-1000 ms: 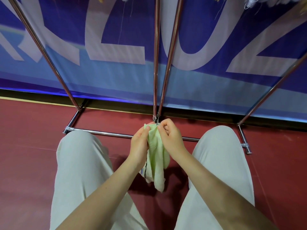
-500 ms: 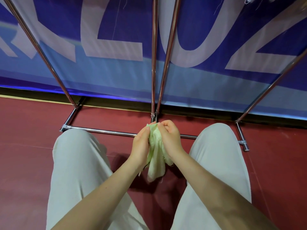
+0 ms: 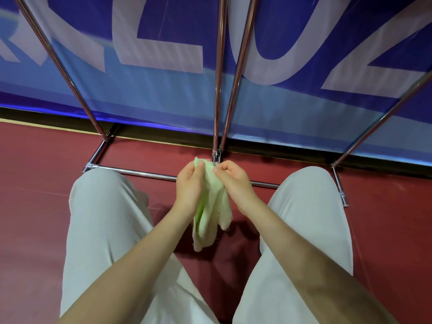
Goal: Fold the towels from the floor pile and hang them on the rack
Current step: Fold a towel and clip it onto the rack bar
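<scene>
A small pale green towel (image 3: 211, 213) hangs bunched between my two hands, above the red floor between my knees. My left hand (image 3: 188, 185) pinches its top left corner. My right hand (image 3: 233, 181) pinches the top edge a little to the right. The cloth droops in folds below both hands. The metal rack (image 3: 219, 73) stands right in front, its base bar (image 3: 140, 173) running just beyond my hands. No floor pile of towels is in view.
My legs in light trousers (image 3: 109, 220) frame the red floor (image 3: 35, 206) on both sides. Slanted rack poles (image 3: 58, 64) rise left and right. A blue banner with large pale letters (image 3: 163, 54) hangs behind the rack.
My hands have drawn slightly apart at the towel's top edge, and the hanging cloth has spread and dropped lower than half a second ago. The view shifted a little.
</scene>
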A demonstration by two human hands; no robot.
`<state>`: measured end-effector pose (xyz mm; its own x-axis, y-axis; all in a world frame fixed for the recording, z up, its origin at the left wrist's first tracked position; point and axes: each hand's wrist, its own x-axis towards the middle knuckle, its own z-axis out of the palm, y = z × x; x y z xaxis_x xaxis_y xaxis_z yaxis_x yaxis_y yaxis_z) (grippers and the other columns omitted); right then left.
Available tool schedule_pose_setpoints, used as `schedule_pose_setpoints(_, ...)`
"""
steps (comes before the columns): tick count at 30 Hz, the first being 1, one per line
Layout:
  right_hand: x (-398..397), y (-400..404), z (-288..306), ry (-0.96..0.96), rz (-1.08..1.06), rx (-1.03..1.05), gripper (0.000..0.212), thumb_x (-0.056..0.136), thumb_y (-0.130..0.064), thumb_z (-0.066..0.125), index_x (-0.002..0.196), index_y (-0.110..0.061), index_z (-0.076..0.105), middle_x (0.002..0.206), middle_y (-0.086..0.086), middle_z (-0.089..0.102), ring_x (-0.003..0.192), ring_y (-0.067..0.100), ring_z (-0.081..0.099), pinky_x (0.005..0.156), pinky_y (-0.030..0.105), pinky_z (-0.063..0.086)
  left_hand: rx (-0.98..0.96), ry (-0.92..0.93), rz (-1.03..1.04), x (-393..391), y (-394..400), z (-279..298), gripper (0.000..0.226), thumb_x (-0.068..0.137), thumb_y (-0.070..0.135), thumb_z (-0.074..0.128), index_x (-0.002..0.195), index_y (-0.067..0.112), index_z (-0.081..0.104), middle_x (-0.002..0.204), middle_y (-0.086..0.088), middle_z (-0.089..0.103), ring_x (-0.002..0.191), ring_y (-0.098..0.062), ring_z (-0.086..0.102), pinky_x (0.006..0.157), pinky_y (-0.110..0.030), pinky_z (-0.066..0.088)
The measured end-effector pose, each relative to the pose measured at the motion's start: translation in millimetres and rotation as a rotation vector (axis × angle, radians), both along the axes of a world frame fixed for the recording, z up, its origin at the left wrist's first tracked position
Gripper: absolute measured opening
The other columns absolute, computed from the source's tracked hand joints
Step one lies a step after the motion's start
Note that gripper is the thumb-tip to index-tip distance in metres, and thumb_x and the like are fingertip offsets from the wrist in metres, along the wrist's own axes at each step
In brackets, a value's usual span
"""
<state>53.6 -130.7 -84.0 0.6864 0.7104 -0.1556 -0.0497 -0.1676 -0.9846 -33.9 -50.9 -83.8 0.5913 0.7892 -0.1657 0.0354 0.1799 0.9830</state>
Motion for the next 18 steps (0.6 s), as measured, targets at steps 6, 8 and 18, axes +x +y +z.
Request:
schedule_pose_setpoints(6,0.3,-8.7,-11.5,-0.311,0.222,-0.196,0.025,0.092,-0.027,0.058,0.069,-0.026,0.049,0.058,-0.012,0.045,0.056,0.004,0.040,0.059,0.024,0.033,0.040,-0.019,0.024,-11.6,22.2,7.6,0.023,0.100,0.017,0.047,0.093,0.007,0.066,0.091,-0.014,0.070,0.082,-0.021,0.063,0.079,-0.034,0.050)
schedule_pose_setpoints(8,0.7,-11.0,-18.5,-0.402,0.267,-0.286,0.029,0.094,-0.025,0.053,0.067,-0.028,0.043,0.061,-0.008,0.044,0.059,0.010,0.040,0.060,0.030,0.032,0.045,-0.018,0.043,-16.9,30.5,7.1,0.023,0.097,0.024,0.049,0.092,0.013,0.068,0.092,-0.011,0.070,0.084,-0.021,0.063,0.081,-0.036,0.050)
schedule_pose_setpoints(18,15.9,-26.4,-54.6,-0.653,0.227,-0.511,0.013,0.087,-0.007,0.040,0.088,-0.009,0.053,0.078,0.003,0.057,0.071,0.023,0.052,0.065,0.041,0.042,0.074,0.032,0.040,-42.2,34.3,1.9,0.021,0.098,0.019,0.051,0.089,0.019,0.069,0.088,-0.002,0.072,0.086,-0.015,0.065,0.085,-0.032,0.049)
